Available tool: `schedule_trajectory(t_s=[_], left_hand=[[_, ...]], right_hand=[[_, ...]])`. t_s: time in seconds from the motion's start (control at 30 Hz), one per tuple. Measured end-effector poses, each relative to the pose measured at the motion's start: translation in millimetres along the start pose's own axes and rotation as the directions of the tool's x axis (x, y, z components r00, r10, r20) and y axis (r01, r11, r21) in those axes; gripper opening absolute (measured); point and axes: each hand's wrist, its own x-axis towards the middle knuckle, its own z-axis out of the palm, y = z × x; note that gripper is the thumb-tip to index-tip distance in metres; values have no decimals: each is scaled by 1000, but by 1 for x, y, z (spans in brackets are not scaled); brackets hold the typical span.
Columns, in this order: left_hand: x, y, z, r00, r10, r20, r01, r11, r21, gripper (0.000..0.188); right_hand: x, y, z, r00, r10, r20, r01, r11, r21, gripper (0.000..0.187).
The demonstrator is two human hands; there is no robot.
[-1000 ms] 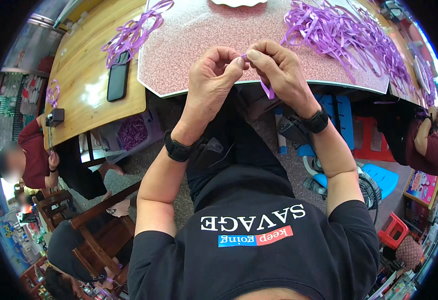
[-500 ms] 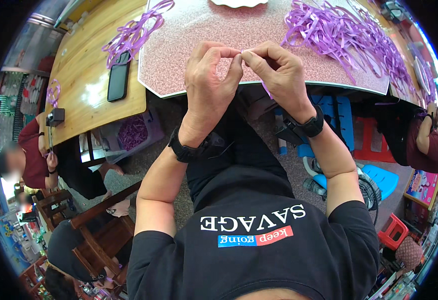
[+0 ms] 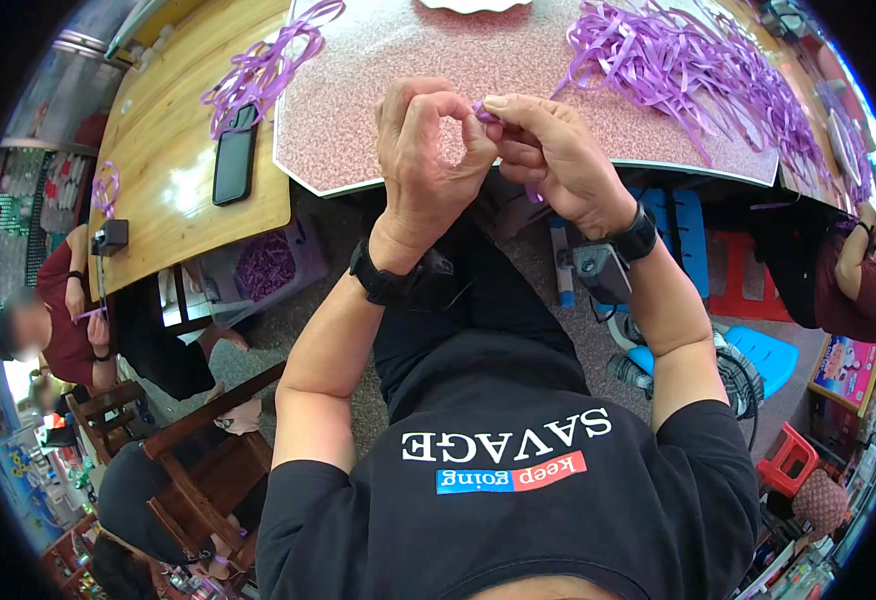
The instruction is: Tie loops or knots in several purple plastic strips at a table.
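Above the near edge of the pink speckled tabletop [image 3: 348, 130], my two hands meet at a small purple ribbon [image 3: 484, 113]. My left hand [image 3: 426, 150] pinches one side of it, thumb and forefinger making a ring. From the other side my right hand [image 3: 558, 150] grips it between thumb and forefinger, its other fingers curled in. A short purple piece hangs below the right fingers. A big heap of purple ribbons [image 3: 658, 75] lies on the table at the right, apart from my hands.
On the wooden table [image 3: 168, 140] at left are a black phone [image 3: 235, 160] and a smaller ribbon bundle [image 3: 268, 70]. A white scalloped dish [image 3: 476, 4] sits at the far edge. Below left stands a clear bin [image 3: 268, 268] of purple pieces. People in dark red work at both sides.
The ribbon between my fingertips now shows as a small bunched loop. My right wrist has turned, and its fingers have curled in more. My left hand has shifted slightly right.
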Motion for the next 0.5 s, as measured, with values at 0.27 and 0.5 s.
schedule_trajectory(t_s=[0.27, 0.5], left_hand=[[0, -2, -3, 998, 57, -15, -56, 998, 31, 24], [3, 5, -9, 996, -55, 76, 53, 998, 29, 12]], right_hand=[[0, -1, 0, 979, 206, -6, -202, 963, 180, 20], [0, 5, -2, 984, -171, -49, 158, 966, -206, 19]])
